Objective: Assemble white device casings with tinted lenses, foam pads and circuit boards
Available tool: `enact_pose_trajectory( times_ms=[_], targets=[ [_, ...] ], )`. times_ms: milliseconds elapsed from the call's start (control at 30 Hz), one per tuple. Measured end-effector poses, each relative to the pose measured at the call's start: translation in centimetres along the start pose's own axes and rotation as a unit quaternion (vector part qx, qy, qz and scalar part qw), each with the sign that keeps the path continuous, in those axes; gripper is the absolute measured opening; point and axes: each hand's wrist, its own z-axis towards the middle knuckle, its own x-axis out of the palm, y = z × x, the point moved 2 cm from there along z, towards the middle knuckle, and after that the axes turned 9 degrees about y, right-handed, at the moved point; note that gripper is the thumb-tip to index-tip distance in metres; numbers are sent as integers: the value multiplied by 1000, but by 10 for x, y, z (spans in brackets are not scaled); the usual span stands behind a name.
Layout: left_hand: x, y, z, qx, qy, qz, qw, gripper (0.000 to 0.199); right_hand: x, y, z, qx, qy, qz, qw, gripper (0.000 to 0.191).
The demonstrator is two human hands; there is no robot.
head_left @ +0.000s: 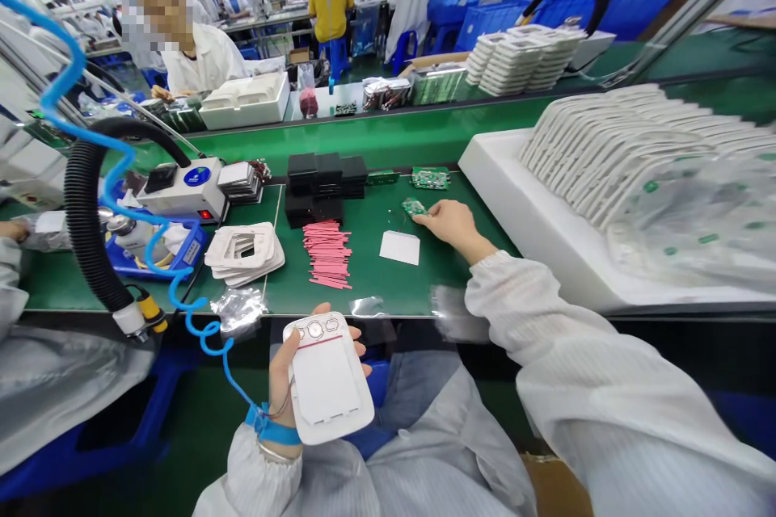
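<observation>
Fingers (356, 334) of the left hand (281, 381) cradle a white casing (326, 378) from beneath, seemingly to steady it; those of the right hand (454, 222) pinch a green circuit board (414, 207) by its edge, likely sparing its face, with pink strips (327, 254) to their left.

I see the person's left hand (282, 371) low, gripping, thumb bent over — right arm (582, 355) stretched forward, right hand (453, 224) palm down, thumb and fingers pinched.
</observation>
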Motion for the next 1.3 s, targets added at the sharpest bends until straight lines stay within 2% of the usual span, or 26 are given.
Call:
enact_pose_trajectory(
  times_ms=[67,133,233,300,400,533,633,700,767,833,867,933,967,1033,1200,1300],
  targets=[
    [0,-3,-1,10,-7,0,1000,65,-3,-7,-2,20,6,-28,999,37],
    [0,-5,-1,18,-14,1,1000,66,-8,-15,-7,12,4,-52,999,38],
    [0,-4,3,11,-11,4,1000,66,-13,-22,-16,-71,5,-73,995,32],
    [-1,-2,5,0,-2,6,1000,65,-12,-25,-21,-138,16,-80,987,43],
    [-2,1,6,-10,13,9,1000,65,-8,-31,-24,-187,23,-85,978,38],
    [-4,2,4,-5,19,9,1000,66,-6,-46,-24,-194,8,-75,978,27],
    [-4,2,4,-6,17,2,1000,69,-8,-51,-32,-170,-1,-57,984,23],
    [-3,3,6,-14,19,-6,1000,74,-12,-42,-49,-143,-30,-8,989,22],
    [-2,5,10,-22,23,-9,999,79,-17,-19,-79,-151,-81,90,981,27],
    [-1,9,14,-32,25,-11,999,81,-17,17,-118,-251,-91,183,946,25],
    [0,10,16,-36,24,-15,999,81,-15,38,-138,-321,-60,209,922,21],
    [1,13,19,-27,12,-30,999,77,-6,76,-173,-468,2,230,853,19],
    [2,14,20,-15,3,-38,999,74,0,90,-185,-518,23,230,823,21],
    [3,15,20,2,-15,-51,999,67,11,107,-198,-550,37,240,799,22],
    [2,18,16,-41,-24,-69,996,67,31,107,-193,-520,47,278,807,22],
    [-2,19,16,-1,-32,-73,997,66,34,101,-191,-496,51,282,820,23]
  ],
)
